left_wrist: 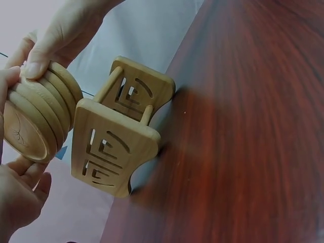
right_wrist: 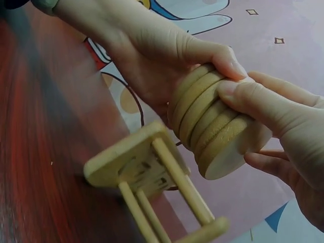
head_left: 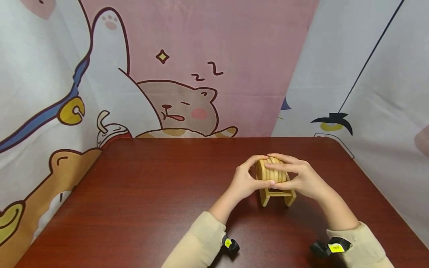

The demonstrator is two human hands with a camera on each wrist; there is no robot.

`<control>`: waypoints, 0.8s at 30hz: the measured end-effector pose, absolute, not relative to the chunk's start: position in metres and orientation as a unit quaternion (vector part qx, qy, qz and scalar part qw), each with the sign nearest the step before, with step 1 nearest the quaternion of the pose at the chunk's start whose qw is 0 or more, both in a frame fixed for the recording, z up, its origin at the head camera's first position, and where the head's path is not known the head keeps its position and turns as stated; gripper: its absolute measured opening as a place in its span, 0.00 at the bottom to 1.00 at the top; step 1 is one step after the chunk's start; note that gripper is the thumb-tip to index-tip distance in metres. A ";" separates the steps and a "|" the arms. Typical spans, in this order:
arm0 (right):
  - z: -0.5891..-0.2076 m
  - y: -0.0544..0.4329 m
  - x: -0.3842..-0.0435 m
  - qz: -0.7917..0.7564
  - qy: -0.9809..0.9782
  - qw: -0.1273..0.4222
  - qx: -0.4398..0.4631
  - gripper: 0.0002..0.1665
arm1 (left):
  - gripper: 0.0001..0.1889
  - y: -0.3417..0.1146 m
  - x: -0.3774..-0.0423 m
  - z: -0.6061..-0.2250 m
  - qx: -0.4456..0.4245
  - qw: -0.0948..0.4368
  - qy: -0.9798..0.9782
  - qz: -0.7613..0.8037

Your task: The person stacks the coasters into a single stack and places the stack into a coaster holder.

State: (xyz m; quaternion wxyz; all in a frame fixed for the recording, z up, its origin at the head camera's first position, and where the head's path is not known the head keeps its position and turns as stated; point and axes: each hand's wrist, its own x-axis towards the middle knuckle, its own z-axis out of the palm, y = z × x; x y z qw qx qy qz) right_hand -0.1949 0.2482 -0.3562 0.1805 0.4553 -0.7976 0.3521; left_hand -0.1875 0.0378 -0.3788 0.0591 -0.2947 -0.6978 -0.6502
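Both hands hold a stack of several round wooden coasters (head_left: 275, 174), their faces turned sideways. The left hand (head_left: 244, 181) grips the stack from the left, with its thumb along the near side. From the right, the right hand (head_left: 306, 179) holds it, fingers over the top and thumb below. A line drawing is engraved on the end coaster (left_wrist: 24, 132) in the left wrist view. Just under the stack, a small wooden coaster rack (left_wrist: 114, 147) stands on the table, with slotted side panels joined by round bars. The right wrist view shows these bars (right_wrist: 182, 177) between the panels.
The dark red-brown wooden table (head_left: 134, 197) stretches left and in front of the hands. A cloth backdrop (head_left: 234, 44) with cartoon animals hangs behind and beside it. Black straps with yellow tags (head_left: 336, 248) sit at the beige sleeves (head_left: 197, 238).
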 end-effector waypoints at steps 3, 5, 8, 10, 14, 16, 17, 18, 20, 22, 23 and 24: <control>-0.359 0.252 -0.196 0.357 -0.797 0.177 0.454 0.37 | 0.31 0.038 -0.180 -0.369 -0.300 0.059 -0.700 -0.646; -0.360 0.254 -0.197 0.360 -0.795 0.177 0.456 0.37 | 0.30 0.039 -0.180 -0.368 -0.302 0.060 -0.701 -0.643; -0.360 0.256 -0.197 0.362 -0.793 0.175 0.458 0.37 | 0.30 0.041 -0.181 -0.367 -0.302 0.062 -0.705 -0.638; -0.360 0.258 -0.198 0.362 -0.792 0.176 0.459 0.38 | 0.30 0.043 -0.181 -0.367 -0.303 0.061 -0.705 -0.638; -0.361 0.261 -0.200 0.362 -0.793 0.174 0.459 0.38 | 0.30 0.045 -0.183 -0.366 -0.300 0.055 -0.703 -0.642; -0.361 0.262 -0.200 0.358 -0.795 0.175 0.456 0.38 | 0.30 0.046 -0.183 -0.366 -0.296 0.056 -0.706 -0.641; -0.361 0.262 -0.200 0.358 -0.797 0.174 0.454 0.38 | 0.31 0.047 -0.183 -0.366 -0.294 0.057 -0.709 -0.639; -0.361 0.263 -0.201 0.355 -0.799 0.175 0.452 0.38 | 0.31 0.047 -0.183 -0.366 -0.291 0.057 -0.711 -0.638; -0.361 0.263 -0.200 0.351 -0.802 0.177 0.450 0.38 | 0.31 0.048 -0.184 -0.367 -0.288 0.057 -0.714 -0.636; -0.359 0.262 -0.198 0.351 -0.802 0.178 0.449 0.39 | 0.31 0.050 -0.184 -0.369 -0.286 0.058 -0.716 -0.634; -0.358 0.261 -0.197 0.353 -0.801 0.178 0.449 0.39 | 0.31 0.051 -0.186 -0.372 -0.286 0.061 -0.716 -0.634; -0.356 0.260 -0.195 0.355 -0.800 0.179 0.449 0.39 | 0.31 0.052 -0.188 -0.375 -0.286 0.063 -0.716 -0.634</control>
